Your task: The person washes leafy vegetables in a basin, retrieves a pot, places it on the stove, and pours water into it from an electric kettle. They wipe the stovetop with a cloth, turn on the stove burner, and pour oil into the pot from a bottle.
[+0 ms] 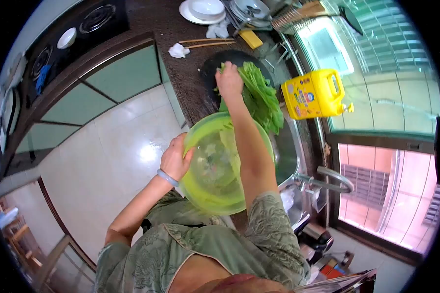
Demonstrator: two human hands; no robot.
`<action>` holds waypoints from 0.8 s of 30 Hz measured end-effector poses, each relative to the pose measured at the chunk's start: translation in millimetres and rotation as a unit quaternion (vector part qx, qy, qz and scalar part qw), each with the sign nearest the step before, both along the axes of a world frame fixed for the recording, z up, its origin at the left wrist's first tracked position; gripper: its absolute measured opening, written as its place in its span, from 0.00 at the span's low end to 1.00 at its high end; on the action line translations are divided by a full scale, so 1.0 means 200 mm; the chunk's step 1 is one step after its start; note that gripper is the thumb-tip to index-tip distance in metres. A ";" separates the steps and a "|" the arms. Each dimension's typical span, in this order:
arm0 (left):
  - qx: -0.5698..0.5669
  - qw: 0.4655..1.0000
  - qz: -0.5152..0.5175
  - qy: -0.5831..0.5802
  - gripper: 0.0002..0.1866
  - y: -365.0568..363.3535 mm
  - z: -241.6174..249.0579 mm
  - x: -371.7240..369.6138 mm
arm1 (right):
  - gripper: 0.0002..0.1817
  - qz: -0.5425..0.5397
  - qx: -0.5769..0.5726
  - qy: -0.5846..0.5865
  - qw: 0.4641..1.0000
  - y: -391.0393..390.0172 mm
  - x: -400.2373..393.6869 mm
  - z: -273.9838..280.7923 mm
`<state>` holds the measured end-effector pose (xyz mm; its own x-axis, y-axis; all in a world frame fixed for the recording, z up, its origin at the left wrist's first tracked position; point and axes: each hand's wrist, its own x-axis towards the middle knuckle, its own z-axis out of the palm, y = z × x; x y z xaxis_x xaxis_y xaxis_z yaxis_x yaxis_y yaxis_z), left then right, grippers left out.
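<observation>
A translucent green basin (211, 168) is tilted in front of my body, at the counter's edge. My left hand (175, 158), with a pale bangle at the wrist, grips its left rim. My right hand (229, 81) reaches over the basin to leafy green vegetables (260, 95) piled on a dark round board (211, 73). Its fingers are closed on some leaves at the pile's left side. The leaves hang over toward the steel sink (286, 146).
A yellow jug (308, 95) stands right of the vegetables. Behind are chopsticks (212, 44), crumpled tissue (179, 51), a yellow sponge (251, 39), and white dishes (205, 10). The faucet (330, 183) is at the right. A white bowl (67, 38) sits on the stove.
</observation>
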<state>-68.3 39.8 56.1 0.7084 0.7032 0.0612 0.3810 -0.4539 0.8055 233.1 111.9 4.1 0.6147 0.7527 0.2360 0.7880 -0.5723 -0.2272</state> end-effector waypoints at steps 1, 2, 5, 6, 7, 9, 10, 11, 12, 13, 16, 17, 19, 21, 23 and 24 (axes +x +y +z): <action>-0.038 0.999 0.009 0.021 0.23 -0.01 0.01 -0.01 | 0.25 -0.006 0.004 0.026 1.000 -0.01 -0.04 0.07; -0.074 0.996 0.018 0.042 0.22 -0.01 0.01 -0.01 | 0.29 -0.007 -0.036 0.042 0.998 -0.02 -0.07 0.11; -0.100 0.993 0.009 0.064 0.19 0.01 0.03 -0.01 | 0.42 0.012 -0.108 0.108 0.988 -0.05 -0.11 0.26; -0.100 0.993 -0.004 0.069 0.19 0.02 0.05 0.00 | 0.48 0.032 -0.104 0.162 0.981 -0.06 -0.11 0.30; -0.108 0.990 -0.010 0.095 0.18 0.03 0.07 0.01 | 0.50 0.062 -0.079 0.176 0.979 -0.09 -0.11 0.32; -0.113 0.983 -0.026 0.141 0.17 0.06 0.05 0.00 | 0.37 0.114 -0.048 0.101 0.987 -0.15 -0.10 0.37; -0.115 0.990 -0.042 0.063 0.16 0.07 0.00 0.00 | 0.30 0.205 -0.090 -0.043 0.974 -0.15 -0.05 0.39; -0.120 0.991 -0.057 -0.013 0.16 0.07 -0.04 -0.02 | 0.24 0.292 -0.129 -0.183 0.930 -0.19 -0.01 0.42; -0.119 0.991 -0.065 0.004 0.16 0.07 -0.07 -0.03 | 0.19 0.249 0.031 0.013 0.968 -0.31 -0.07 0.62; -0.128 0.989 -0.068 -0.017 0.16 0.08 -0.10 -0.02 | 0.18 0.255 0.154 -0.031 0.954 -0.32 -0.02 0.58; -0.181 0.981 -0.068 -0.033 0.16 0.05 -0.10 -0.03 | 0.25 0.173 0.126 0.161 0.964 -0.41 0.09 0.53; -0.227 0.971 -0.062 -0.032 0.16 0.04 -0.09 -0.02 | 0.22 0.170 0.134 0.178 0.960 -0.43 0.10 0.52; -0.209 0.975 -0.072 -0.034 0.16 0.02 -0.07 -0.01 | 0.20 0.168 0.150 0.193 0.955 -0.45 0.10 0.47; -0.197 0.977 -0.078 -0.032 0.16 -0.02 -0.04 -0.03 | 0.16 0.165 0.128 -0.158 0.965 -0.48 0.06 0.38; -0.189 0.980 -0.058 -0.013 0.16 -0.02 -0.02 0.00 | 0.16 0.117 0.183 -0.089 0.972 -0.50 -0.01 0.54; -0.192 0.980 -0.053 -0.014 0.16 -0.02 -0.03 0.01 | 0.16 0.074 0.227 -0.012 0.971 -0.53 -0.06 0.66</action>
<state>-67.3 35.1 49.3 0.7807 0.6002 -0.1741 0.3240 -0.1505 0.9340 220.3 6.3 136.0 0.4987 0.6474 0.5763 0.8616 -0.2979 -0.4108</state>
